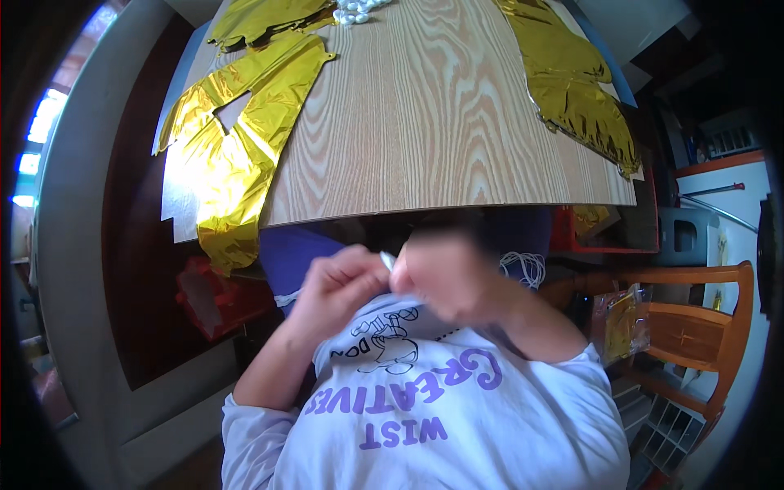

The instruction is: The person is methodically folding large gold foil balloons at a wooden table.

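Observation:
In front of my chest, just below the table's near edge, my two hands meet. My left hand (347,282) is closed in a pinch on a small white piece (387,260), whose kind is too small to tell. Against the other side of it, my right hand (445,273) is curled closed and blurred by motion; its fingers hide whatever is in them. A loose coil of white cord (523,268) lies on my lap beside my right wrist.
On the wood-grain table (408,122) lie flat gold foil balloons, one (245,139) hanging over the near left edge, another (572,82) at right. White pieces (355,10) lie at the far edge. A red crate (608,233) and wooden chair (682,335) stand right; a red container (216,298) sits left.

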Demonstrator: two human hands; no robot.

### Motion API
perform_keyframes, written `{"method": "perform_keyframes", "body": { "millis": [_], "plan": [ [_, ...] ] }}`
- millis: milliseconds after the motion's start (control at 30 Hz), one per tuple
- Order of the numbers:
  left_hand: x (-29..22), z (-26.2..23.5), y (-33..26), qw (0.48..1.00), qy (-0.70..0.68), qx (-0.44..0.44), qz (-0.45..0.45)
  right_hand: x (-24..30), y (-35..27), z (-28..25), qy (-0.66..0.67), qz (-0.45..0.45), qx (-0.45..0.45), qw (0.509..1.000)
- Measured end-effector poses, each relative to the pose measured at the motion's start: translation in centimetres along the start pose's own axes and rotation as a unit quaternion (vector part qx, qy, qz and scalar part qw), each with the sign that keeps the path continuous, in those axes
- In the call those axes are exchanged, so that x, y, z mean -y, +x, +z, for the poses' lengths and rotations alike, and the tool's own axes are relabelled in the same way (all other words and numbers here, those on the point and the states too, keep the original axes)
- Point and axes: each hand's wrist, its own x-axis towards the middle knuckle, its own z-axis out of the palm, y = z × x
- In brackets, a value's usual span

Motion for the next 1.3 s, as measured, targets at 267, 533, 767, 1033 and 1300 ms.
{"method": "perform_keyframes", "body": {
  "millis": [267,533,767,1033,1300],
  "plan": [
    [-0.4,0.0,0.7,0.991,-0.11,-0.078,-0.003,-0.3,0.1,0.3,0.01,-0.011,0.034,0.999],
    [-0.5,-0.2,0.4,0.979,-0.194,-0.069,-0.01,0.1,0.3,0.8,-0.073,-0.014,0.016,0.997],
    [-1.3,0.6,-0.6,0.972,-0.236,0.005,0.011,-1.2,-0.3,1.9,-0.007,0.035,-0.024,0.999],
    [-1.5,1.0,-0.9,0.972,-0.227,0.047,-0.022,-1.6,-0.2,0.8,-0.052,0.041,-0.049,0.997],
    [0.1,1.4,-1.3,0.992,-0.118,0.02,-0.039,-1.0,0.0,0.2,-0.062,0.039,-0.077,0.994]
  ]
}}
